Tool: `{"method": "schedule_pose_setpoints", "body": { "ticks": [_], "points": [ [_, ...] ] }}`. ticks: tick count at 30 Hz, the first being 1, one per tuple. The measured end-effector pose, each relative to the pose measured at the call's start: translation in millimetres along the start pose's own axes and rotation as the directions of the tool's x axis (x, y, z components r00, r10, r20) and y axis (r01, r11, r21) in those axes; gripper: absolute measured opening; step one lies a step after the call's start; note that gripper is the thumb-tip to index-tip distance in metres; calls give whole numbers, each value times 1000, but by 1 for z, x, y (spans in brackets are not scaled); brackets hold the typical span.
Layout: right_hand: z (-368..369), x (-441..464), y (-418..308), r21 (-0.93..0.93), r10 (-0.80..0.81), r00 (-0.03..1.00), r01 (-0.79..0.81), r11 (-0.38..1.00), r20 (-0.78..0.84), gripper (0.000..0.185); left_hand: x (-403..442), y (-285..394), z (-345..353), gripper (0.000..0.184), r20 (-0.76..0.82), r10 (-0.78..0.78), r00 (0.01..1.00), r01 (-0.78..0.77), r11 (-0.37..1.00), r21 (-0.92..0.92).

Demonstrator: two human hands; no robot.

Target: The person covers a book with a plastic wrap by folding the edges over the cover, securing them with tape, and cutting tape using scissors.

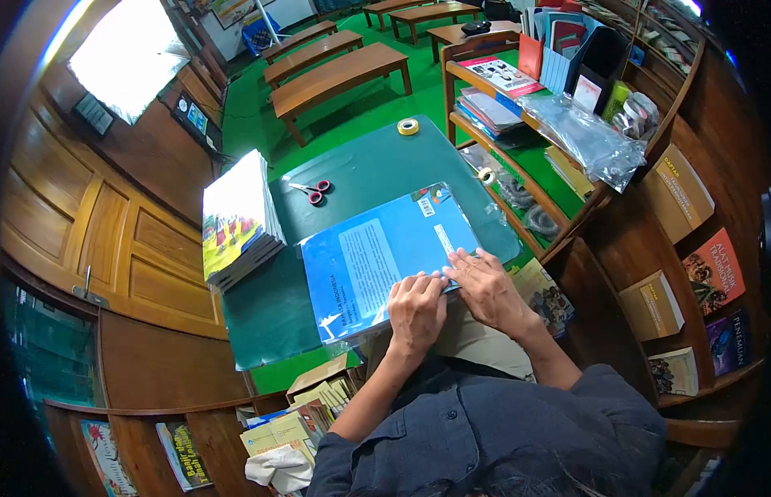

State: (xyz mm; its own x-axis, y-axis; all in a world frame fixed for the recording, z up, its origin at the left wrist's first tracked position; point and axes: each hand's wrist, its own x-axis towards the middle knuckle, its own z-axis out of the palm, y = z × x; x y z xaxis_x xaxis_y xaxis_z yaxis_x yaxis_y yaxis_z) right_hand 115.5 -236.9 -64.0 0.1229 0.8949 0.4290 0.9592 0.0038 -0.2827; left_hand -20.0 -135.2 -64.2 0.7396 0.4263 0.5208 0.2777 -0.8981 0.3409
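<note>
Past dark shirt (501, 431), press evenly with left hand (418, 308) and right hand (489, 290), half-curled at near edge of blue book (414, 248) on green desk (361, 170), cannot tell if pinching beneath; smooth clear film (329, 321) gently, scissors (307, 190) well aside

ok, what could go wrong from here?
Clear film may crease where the left hand and right hand press the blue book. The book stack sits at the table's left edge; a bump could topple it. The tape roll near the far edge might get knocked off.
</note>
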Motion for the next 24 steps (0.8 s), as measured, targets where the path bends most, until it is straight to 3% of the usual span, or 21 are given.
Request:
{"method": "schedule_pose_setpoints", "body": {
  "ticks": [8,24],
  "points": [
    [4,-1,4,-8,-23,999,22,1000,-26,35,-1,-3,-8,23,11,26,1000,-26,1000,-5],
    [5,-2,4,22,-38,999,39,999,-38,36,-42,-41,-62,23,34,-68,997,66,997,39]
  ]
}}
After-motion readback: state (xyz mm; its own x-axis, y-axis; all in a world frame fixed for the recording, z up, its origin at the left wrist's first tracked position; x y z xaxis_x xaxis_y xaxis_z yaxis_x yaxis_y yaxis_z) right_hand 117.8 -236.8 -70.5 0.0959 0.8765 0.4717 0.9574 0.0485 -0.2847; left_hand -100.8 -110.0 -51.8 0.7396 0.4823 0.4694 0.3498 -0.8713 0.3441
